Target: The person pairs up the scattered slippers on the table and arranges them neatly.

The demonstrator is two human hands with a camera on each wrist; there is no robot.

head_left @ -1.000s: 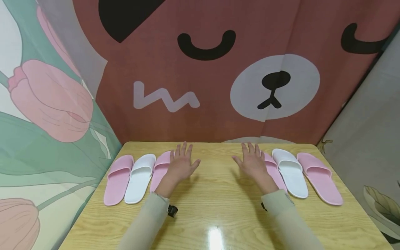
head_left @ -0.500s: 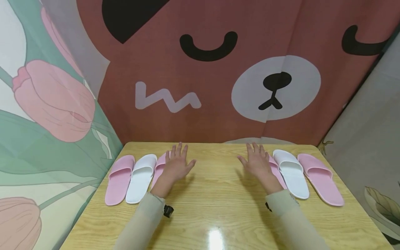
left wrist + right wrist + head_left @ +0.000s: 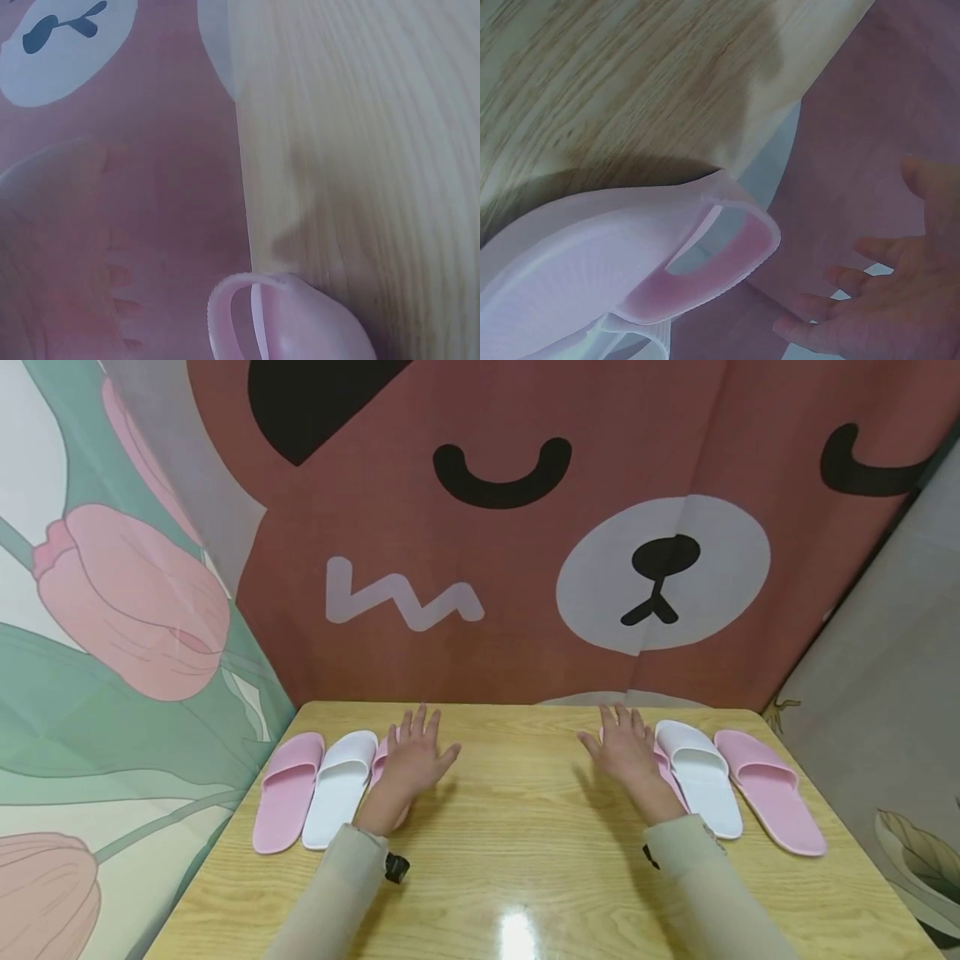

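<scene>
My left hand [image 3: 408, 764] is held with spread fingers over the inner pink slipper [image 3: 380, 762] of the left-hand group, hiding much of it. That pink slipper [image 3: 319, 322] appears apart from the hand [image 3: 56, 255] in the left wrist view. On the other side, my right hand [image 3: 628, 758], fingers also straight, covers part of another pink slipper [image 3: 666, 770]. The right wrist view has this slipper's open toe strap [image 3: 705, 292] close up, with a gap to the fingers [image 3: 821, 307]. Neither hand holds anything.
Left of my left hand lie a white slipper [image 3: 337, 793] and a pink slipper [image 3: 287, 797]. A white slipper [image 3: 701, 785] and a pink slipper [image 3: 772, 793] lie to the right. The wooden table [image 3: 510, 827] meets a bear-print curtain [image 3: 510, 652] at the back.
Both hands have drifted apart: the left one leftward, the right one rightward, each over its inner pink slipper. The fingers stay spread, and the slippers have not moved on the table.
</scene>
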